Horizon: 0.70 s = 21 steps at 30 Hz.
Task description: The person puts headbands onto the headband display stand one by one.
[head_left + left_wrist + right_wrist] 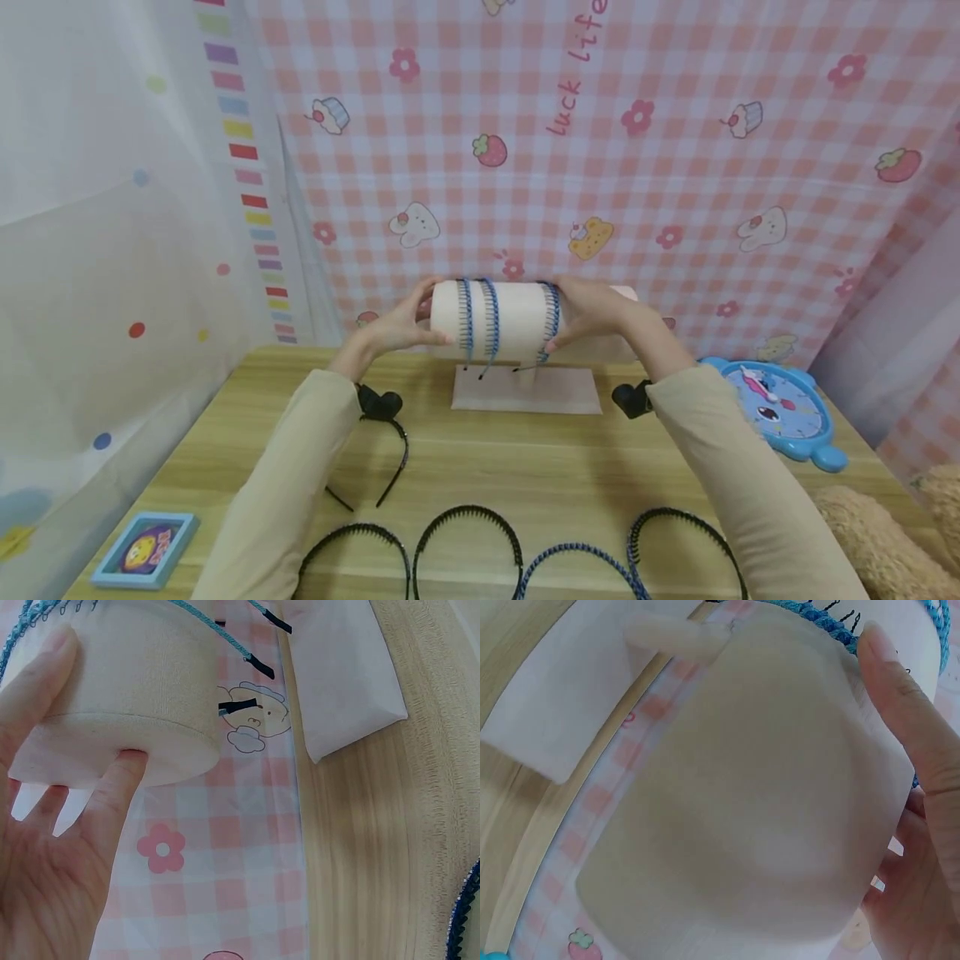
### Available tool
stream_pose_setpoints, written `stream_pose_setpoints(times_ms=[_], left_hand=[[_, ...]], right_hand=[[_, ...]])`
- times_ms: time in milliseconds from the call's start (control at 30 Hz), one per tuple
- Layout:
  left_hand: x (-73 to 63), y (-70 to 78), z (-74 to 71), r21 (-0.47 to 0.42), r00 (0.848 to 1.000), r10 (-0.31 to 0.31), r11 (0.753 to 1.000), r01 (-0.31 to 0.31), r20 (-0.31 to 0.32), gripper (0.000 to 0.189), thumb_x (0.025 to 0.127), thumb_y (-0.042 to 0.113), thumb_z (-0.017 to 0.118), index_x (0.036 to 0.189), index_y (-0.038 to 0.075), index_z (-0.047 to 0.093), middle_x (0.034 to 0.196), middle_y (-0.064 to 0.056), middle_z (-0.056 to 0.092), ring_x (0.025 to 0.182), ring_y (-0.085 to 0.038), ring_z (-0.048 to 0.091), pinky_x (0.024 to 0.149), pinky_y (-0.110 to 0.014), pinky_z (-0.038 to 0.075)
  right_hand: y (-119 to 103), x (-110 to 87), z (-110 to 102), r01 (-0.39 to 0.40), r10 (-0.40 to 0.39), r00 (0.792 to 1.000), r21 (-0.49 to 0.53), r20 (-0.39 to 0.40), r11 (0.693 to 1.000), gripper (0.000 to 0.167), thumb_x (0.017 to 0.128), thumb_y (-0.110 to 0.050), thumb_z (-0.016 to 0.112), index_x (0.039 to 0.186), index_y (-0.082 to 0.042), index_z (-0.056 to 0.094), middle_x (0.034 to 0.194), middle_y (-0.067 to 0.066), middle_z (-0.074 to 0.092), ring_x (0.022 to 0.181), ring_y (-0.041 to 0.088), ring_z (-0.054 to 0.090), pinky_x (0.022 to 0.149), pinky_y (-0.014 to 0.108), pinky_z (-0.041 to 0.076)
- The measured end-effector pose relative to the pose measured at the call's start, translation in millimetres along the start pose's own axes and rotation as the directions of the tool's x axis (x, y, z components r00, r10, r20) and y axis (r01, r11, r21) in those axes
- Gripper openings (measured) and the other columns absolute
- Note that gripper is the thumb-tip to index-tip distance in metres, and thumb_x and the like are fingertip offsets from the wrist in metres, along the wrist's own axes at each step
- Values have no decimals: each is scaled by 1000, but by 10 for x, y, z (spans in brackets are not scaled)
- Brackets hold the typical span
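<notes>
A pale cylindrical headband stand (517, 329) lies sideways on a post above its flat base (525, 396). Three blue toothed headbands go round it: two left of the middle (467, 317) (492, 317), and one headband (552, 304) further right. My left hand (397, 325) grips the stand's left end; in the left wrist view its thumb lies along the front and a fingertip presses the round end. At the right headband, my right hand (596, 308) has its thumb on the band's front, and its fingers reach over the top and behind, partly hidden by the cylinder.
Several headbands lie at the table's front, among them a black one (468, 510) and a blue one (577, 547). Another black headband (406, 450) is beside the left sleeve. A blue toy clock (783, 408), a brown plush (870, 533) and a small blue frame (146, 550) sit around.
</notes>
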<state>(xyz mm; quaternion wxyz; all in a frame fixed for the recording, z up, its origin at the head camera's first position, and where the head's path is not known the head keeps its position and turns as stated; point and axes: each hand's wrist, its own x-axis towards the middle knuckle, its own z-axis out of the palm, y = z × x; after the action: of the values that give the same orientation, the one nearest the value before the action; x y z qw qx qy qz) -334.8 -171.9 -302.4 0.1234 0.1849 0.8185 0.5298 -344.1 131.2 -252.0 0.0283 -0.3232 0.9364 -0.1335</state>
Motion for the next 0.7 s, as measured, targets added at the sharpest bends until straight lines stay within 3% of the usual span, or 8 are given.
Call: stream_pose_setpoints(times_ms=[200, 433, 700], left_hand=[[1, -11, -6, 8, 1000, -4, 1000, 4, -8, 93, 76, 10, 72, 142, 30, 10, 154, -5, 8, 137, -35, 25, 98, -49, 43], [-4, 2, 9, 8, 1000, 17, 1000, -17, -1, 94, 75, 10, 73, 143, 26, 9, 154, -7, 9, 137, -35, 25, 100, -49, 42], [-18, 18, 3, -3, 1000, -7, 1000, 7, -2, 95, 76, 10, 73, 144, 27, 8, 153, -6, 11, 136, -34, 28, 101, -48, 41]], right_hand=[[-104, 124, 33, 22, -22, 1000, -12, 12, 1000, 105, 60, -40, 83, 141, -2, 26, 133, 17, 47, 122, 30, 46, 108, 45, 34], [-188, 217, 56, -7, 8, 1000, -48, 24, 999, 109, 59, -45, 82, 142, -3, 25, 133, 16, 47, 121, 29, 47, 107, 43, 36], [-285, 312, 81, -9, 10, 999, -33, 47, 999, 110, 60, -43, 82, 144, -7, 21, 135, 15, 46, 122, 29, 45, 107, 44, 35]])
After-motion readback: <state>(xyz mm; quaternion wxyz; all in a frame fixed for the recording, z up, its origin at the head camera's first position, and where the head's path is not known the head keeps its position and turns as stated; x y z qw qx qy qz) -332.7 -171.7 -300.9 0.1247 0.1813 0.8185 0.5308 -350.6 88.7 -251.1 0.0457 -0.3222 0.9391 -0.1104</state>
